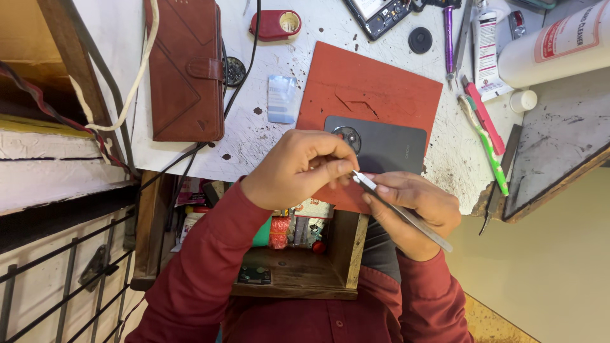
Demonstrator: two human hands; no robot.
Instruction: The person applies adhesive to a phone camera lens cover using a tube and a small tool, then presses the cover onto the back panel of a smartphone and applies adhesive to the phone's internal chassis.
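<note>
Over the red rubber mat (375,82), right hand (416,209) grips slim steel tweezers (403,213); left hand (298,168) pinches at their tip, steadying above the grey phone (387,143).

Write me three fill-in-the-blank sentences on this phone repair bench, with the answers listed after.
1. The right hand holds metal ____.
2. The grey phone lies back up on a ____ mat.
3. Left of the mat lies a brown leather ____.
4. The left hand pinches at the tip of the ____.

Missing words: tweezers; red; wallet case; tweezers

head cam | looks steeply down | close over workbench (254,136)
</note>
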